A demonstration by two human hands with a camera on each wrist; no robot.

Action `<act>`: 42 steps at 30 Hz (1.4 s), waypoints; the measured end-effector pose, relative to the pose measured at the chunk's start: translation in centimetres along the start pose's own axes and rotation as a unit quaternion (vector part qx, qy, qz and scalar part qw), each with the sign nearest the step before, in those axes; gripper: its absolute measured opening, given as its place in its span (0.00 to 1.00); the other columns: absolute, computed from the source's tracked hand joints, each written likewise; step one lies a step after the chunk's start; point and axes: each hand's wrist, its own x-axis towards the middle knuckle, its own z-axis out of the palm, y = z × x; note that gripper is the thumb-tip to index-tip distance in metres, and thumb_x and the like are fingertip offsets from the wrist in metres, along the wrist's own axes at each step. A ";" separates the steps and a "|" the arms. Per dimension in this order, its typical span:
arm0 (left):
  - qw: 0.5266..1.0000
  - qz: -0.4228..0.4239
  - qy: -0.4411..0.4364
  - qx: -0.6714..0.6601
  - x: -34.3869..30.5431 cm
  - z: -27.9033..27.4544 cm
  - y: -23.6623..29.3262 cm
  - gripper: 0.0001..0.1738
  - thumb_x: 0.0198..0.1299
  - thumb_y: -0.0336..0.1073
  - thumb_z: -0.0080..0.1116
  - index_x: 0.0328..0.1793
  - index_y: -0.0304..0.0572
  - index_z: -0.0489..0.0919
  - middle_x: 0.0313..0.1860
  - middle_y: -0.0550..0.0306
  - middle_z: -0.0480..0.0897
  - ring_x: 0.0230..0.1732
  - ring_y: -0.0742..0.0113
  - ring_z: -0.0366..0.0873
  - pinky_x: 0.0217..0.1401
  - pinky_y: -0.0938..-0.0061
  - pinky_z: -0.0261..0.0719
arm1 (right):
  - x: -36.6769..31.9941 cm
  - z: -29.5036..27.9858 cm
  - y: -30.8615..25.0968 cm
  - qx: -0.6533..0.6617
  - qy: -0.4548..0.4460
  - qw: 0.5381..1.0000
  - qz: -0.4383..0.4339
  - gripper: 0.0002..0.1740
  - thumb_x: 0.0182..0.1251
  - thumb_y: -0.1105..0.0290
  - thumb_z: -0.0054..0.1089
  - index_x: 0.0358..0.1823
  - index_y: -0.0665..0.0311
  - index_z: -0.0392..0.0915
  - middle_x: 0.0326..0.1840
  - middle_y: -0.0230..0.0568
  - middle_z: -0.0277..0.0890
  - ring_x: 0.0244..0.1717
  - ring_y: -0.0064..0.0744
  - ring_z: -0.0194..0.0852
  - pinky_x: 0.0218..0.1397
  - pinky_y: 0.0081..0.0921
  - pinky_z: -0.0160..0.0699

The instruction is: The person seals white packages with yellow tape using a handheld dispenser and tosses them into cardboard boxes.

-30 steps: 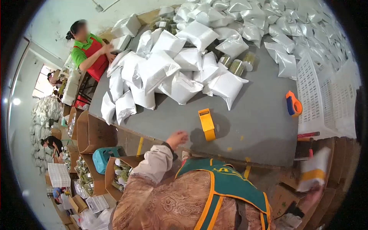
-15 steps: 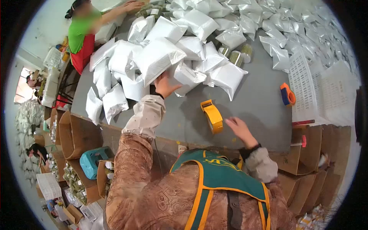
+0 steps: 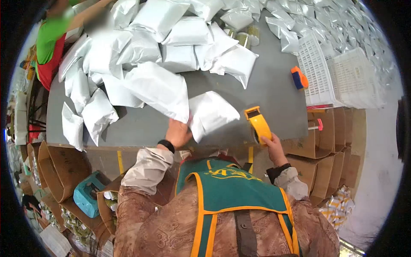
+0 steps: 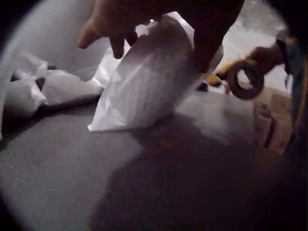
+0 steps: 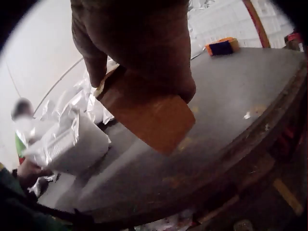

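My left hand [image 3: 177, 135] is at the table's near edge, gripping a white padded mailer [image 4: 144, 77] with fingers on one side and thumb on the other. In the head view its fingertips are hidden between a large white mailer [image 3: 158, 90] and a smaller one [image 3: 212, 113]. The mailer stands tilted on one corner in the left wrist view. To the right, my right hand [image 3: 275, 150] holds a yellow tape dispenser [image 3: 259, 124] by its near end. The tape roll [image 4: 245, 79] shows side-on in the left wrist view.
White mailers [image 3: 145, 47] pile up across the grey table [image 3: 278, 103], with jars [image 3: 253, 35] behind. An orange-and-blue tape dispenser [image 3: 299, 78] lies by a white plastic basket [image 3: 317, 68] on the right. Cardboard boxes [image 3: 58, 167] flank the table. A person in green [image 3: 49, 47] reaches over at left.
My left hand went to the pile and came back toward the near edge with a mailer. My right hand put down a taped package outside the table, then took hold of the yellow tape dispenser.
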 end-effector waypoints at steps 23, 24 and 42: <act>0.971 0.091 -0.089 0.202 11.5 6.6 9.4 0.33 0.53 0.26 0.51 0.67 0.67 0.72 0.68 0.51 0.68 0.71 0.47 0.59 0.68 0.50 0.63 | -1.1 -12.9 -1.9 0.082 -0.115 0.989 -0.037 0.24 0.53 0.59 0.69 0.47 0.68 0.78 0.38 0.32 0.78 0.38 0.23 0.74 0.45 0.19 0.71; 0.979 0.067 -0.051 0.185 11.5 6.4 9.9 0.27 0.57 0.28 0.50 0.64 0.62 0.74 0.66 0.52 0.71 0.69 0.50 0.63 0.66 0.53 0.64 | -1.1 -13.0 -1.9 0.064 -0.134 0.988 -0.034 0.24 0.53 0.59 0.69 0.47 0.68 0.78 0.39 0.32 0.78 0.38 0.22 0.73 0.45 0.19 0.70; 0.555 -0.437 0.023 -0.708 -1.2 6.1 16.9 0.06 0.62 0.30 0.59 0.42 0.36 0.81 0.35 0.60 0.83 0.33 0.72 0.79 0.38 0.78 0.77 | 3.9 -3.7 -9.9 -0.363 -0.399 0.815 -0.211 0.23 0.55 0.55 0.70 0.34 0.70 0.76 0.24 0.44 0.73 0.26 0.27 0.68 0.34 0.29 0.70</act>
